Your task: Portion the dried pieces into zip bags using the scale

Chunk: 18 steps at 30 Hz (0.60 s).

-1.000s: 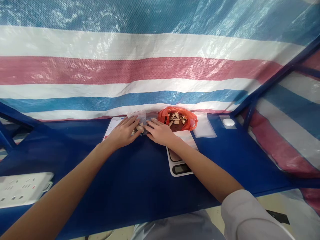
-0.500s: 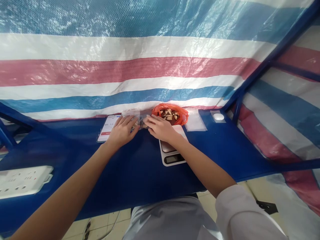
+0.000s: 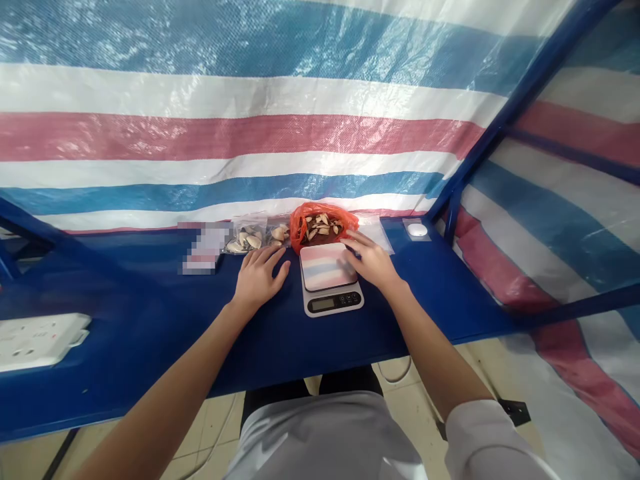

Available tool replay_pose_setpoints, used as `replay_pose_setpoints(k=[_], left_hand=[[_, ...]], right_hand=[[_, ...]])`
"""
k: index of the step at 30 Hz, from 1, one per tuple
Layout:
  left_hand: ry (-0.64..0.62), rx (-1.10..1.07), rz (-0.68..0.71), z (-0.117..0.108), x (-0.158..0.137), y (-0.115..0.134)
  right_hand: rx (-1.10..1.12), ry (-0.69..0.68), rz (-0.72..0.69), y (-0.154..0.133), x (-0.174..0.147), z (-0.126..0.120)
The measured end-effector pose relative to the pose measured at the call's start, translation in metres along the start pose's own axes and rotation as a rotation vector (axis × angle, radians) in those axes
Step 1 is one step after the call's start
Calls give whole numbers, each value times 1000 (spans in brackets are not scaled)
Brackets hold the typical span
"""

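Observation:
My left hand lies on the blue table with its fingers apart, just in front of two clear bags. One clear bag at the left and another bag beside it hold pale, slice-like pieces. My right hand is over the right edge of the white digital scale, fingers spread and holding nothing; whether they touch it I cannot tell. Nothing lies on the shiny scale plate. Right behind the scale, an orange-red plastic bag gapes at the top, with several pale pieces inside.
Flat clear bags lie right of the orange-red bag. Farther right is a white round object on a clear packet. A phone, partly blurred, lies left. A white power strip sits at the left edge. Striped sheeting walls the back.
My hands have moved apart and back from the filled clear bags, left hand toward me, right hand to the scale's side. The bags and the scale plate now show uncovered. The view has shifted slightly.

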<state>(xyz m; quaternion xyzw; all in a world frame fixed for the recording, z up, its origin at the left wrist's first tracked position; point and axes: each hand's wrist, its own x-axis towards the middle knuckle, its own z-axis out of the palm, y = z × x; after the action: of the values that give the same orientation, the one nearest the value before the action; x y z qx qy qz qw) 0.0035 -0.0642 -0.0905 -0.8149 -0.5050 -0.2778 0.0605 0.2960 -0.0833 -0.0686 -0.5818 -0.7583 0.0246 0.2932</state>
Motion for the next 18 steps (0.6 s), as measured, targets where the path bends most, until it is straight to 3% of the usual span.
replay_pose_setpoints(k=[7, 18], left_hand=[[-120, 56, -48, 12, -6, 2], [-316, 84, -34, 15, -14, 2]], right_hand=[[-57, -23, 131, 41, -14, 0], [-63, -79, 97, 67, -20, 26]])
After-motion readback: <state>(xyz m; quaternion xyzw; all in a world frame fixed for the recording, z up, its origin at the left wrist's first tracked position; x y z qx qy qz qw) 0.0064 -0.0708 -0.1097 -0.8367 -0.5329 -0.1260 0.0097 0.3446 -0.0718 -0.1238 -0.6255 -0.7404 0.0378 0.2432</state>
